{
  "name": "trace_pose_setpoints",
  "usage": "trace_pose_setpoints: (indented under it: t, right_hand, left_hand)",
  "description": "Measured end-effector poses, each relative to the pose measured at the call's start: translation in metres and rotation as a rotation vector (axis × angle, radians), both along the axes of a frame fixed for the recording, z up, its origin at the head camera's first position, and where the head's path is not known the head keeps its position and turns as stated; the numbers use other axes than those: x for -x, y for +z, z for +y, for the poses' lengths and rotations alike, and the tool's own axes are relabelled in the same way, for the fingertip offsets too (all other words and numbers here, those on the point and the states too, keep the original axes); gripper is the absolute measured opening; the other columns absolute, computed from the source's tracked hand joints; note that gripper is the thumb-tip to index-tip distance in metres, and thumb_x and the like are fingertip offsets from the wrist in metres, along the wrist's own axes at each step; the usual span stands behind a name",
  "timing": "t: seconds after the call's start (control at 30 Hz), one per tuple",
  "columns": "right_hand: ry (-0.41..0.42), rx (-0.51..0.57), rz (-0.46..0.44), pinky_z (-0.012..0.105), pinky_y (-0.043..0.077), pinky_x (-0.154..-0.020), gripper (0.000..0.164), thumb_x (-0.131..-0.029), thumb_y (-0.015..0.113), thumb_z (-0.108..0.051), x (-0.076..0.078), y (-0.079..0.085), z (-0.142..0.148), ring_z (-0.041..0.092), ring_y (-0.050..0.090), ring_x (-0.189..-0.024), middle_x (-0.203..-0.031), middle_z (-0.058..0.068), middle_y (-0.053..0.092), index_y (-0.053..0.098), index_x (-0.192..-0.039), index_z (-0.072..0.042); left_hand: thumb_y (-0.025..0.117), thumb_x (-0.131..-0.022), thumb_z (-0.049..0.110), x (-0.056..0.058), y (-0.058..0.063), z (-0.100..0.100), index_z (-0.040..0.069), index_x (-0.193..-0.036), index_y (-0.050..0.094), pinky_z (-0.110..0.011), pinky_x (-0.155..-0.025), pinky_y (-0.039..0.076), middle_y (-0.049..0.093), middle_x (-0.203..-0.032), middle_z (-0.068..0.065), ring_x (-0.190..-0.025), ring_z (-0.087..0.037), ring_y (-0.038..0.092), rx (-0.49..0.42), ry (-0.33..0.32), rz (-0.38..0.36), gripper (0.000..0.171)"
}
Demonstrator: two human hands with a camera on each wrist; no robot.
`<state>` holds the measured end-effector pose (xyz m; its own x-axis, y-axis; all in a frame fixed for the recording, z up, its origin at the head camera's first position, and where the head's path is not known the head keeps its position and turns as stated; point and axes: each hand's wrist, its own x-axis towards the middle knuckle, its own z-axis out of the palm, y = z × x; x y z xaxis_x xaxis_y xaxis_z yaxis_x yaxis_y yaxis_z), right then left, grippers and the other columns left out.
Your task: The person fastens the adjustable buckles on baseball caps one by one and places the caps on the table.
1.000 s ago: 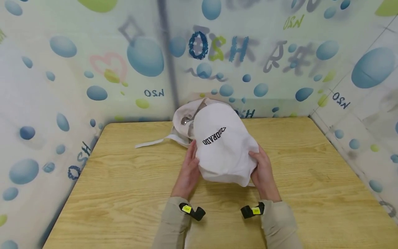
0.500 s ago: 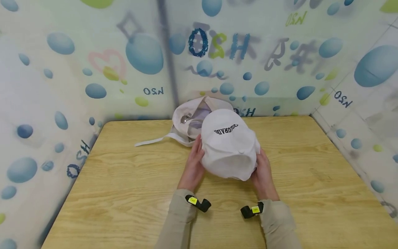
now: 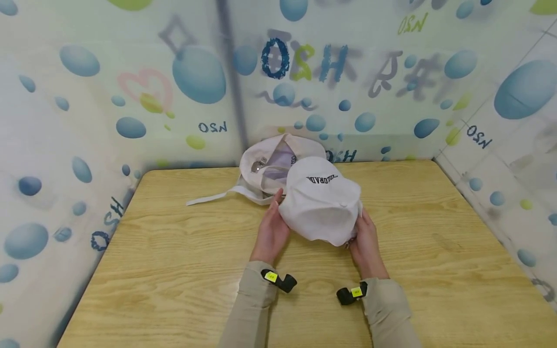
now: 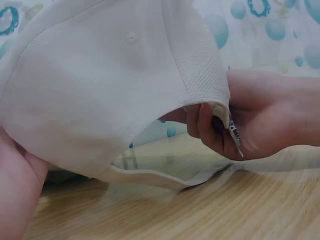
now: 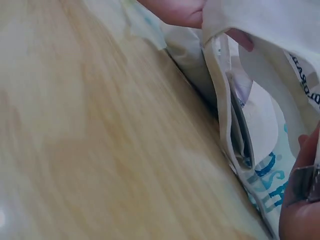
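A white baseball cap with black COLORADO lettering is held over the table, its back turned toward me. The left hand grips its left edge, with fingertips reaching inside in the right wrist view. On the other side, the right hand grips the lower right edge, fingers curled under the brim of the opening. Beside that hand hangs a small metal clasp. In the left wrist view, a thin strap runs below the arched back opening. Behind lies a second pale cap, its inside showing, partly hidden by the held one.
The second cap's loose strap stretches left across the wooden table. Right behind the table stands a wall printed with blue drops and letters. Side walls rise at the left and right.
The held cap has tipped back and shifted slightly right, so its rear opening shows and the lettering is foreshortened. The left hand has moved right with it. More of the second cap is uncovered.
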<state>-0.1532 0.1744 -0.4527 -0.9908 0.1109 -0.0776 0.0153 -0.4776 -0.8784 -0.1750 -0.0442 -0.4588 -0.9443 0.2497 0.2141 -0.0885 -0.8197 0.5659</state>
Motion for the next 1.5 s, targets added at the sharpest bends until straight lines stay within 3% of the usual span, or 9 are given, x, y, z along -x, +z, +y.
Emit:
trace_pose_setpoints:
  t: [0.17,0.3,0.4,0.57,0.8,1.03,1.2,1.43,1.5]
  right_hand:
    - [0.013,0.007,-0.012,0.024,0.035,-0.093,0.044,-0.095,0.042,-0.029,0.001,-0.003,-0.003,0.012,0.039,-0.117,-0.139,-0.002,0.033,0.034,-0.137,-0.022]
    - [0.005,0.035,-0.032,0.024,0.032,-0.096,0.044,-0.096,0.039,-0.028,0.001,-0.004,-0.005,0.012,0.036,-0.119,-0.14,-0.003,0.031,0.031,-0.139,-0.023]
    - [0.018,0.047,-0.054,0.024,0.037,-0.086,0.041,-0.098,0.035,-0.017,0.001,-0.004,-0.007,0.012,0.041,-0.109,-0.133,0.001,0.036,0.032,-0.138,-0.023]
    - [0.056,0.025,-0.058,0.022,0.038,-0.062,0.044,-0.095,0.03,-0.006,0.001,-0.002,-0.01,0.01,0.046,-0.081,-0.107,0.0,0.047,0.034,-0.135,-0.022]
    - [0.104,0.04,-0.019,0.022,0.037,-0.054,0.024,-0.096,0.034,-0.01,0.0,0.0,-0.012,0.009,0.045,-0.064,-0.081,-0.003,0.048,0.042,-0.117,-0.018]
    - [0.181,0.007,0.056,0.023,0.041,-0.056,0.018,-0.094,0.039,-0.012,-0.002,0.002,-0.015,0.009,0.051,-0.067,-0.083,-0.003,0.052,0.047,-0.109,-0.017]
    - [0.212,-0.062,0.072,0.023,0.038,-0.055,0.017,-0.092,0.038,-0.009,-0.002,0.002,-0.016,0.01,0.049,-0.066,-0.079,-0.003,0.053,0.051,-0.1,-0.017]
    - [0.336,-0.184,0.118,0.022,0.026,-0.052,0.023,-0.083,0.039,-0.004,-0.004,0.006,-0.011,0.012,0.039,-0.064,-0.081,-0.002,0.048,0.047,-0.101,-0.016]
    - [0.392,-0.229,0.125,0.023,0.03,-0.053,0.024,-0.084,0.042,-0.004,-0.005,0.007,-0.008,0.014,0.041,-0.064,-0.085,0.0,0.05,0.046,-0.106,-0.013]
  left_hand:
    - [0.027,-0.098,0.026,-0.001,-0.001,0.0,0.012,-0.14,0.025,-0.034,-0.099,0.028,0.029,-0.141,-0.004,-0.123,-0.018,0.032,0.011,-0.023,-0.022,0.044]
    - [0.028,-0.098,0.023,-0.003,-0.001,0.001,0.014,-0.129,0.042,-0.033,-0.094,0.031,0.039,-0.132,-0.001,-0.118,-0.016,0.037,0.013,-0.058,-0.03,0.034]
    - [0.029,-0.098,0.018,-0.006,0.0,0.003,0.015,-0.123,0.046,-0.032,-0.096,0.03,0.044,-0.125,0.0,-0.115,-0.015,0.04,0.024,-0.076,-0.028,0.03]
    - [0.039,-0.094,0.014,-0.008,0.001,0.006,0.012,-0.133,0.033,-0.033,-0.099,0.028,0.044,-0.124,-0.002,-0.113,-0.016,0.041,0.102,-0.099,0.001,0.039]
    - [0.057,-0.087,0.023,-0.013,-0.001,0.006,0.006,-0.124,0.035,-0.033,-0.095,0.033,0.049,-0.113,-0.009,-0.106,-0.02,0.046,0.361,-0.215,0.148,0.047]
    - [0.068,-0.077,0.034,-0.019,-0.001,0.004,0.004,-0.12,0.049,-0.03,-0.095,0.032,0.05,-0.121,-0.009,-0.109,-0.018,0.044,0.889,-0.271,0.135,0.056]
    - [0.071,-0.076,0.017,-0.019,-0.002,0.011,-0.002,-0.116,0.052,-0.033,-0.095,0.034,0.053,-0.118,-0.015,-0.11,-0.025,0.047,0.901,-0.352,0.228,0.048]
    - [0.078,-0.068,0.027,-0.023,0.001,0.017,0.012,-0.103,0.061,-0.027,-0.084,0.04,0.062,-0.099,0.001,-0.091,-0.011,0.055,1.077,-0.367,0.183,0.042]
    - [0.076,-0.071,0.024,-0.024,0.006,0.02,0.007,-0.102,0.061,-0.028,-0.083,0.041,0.062,-0.097,-0.002,-0.089,-0.012,0.056,1.064,-0.399,0.248,0.037]
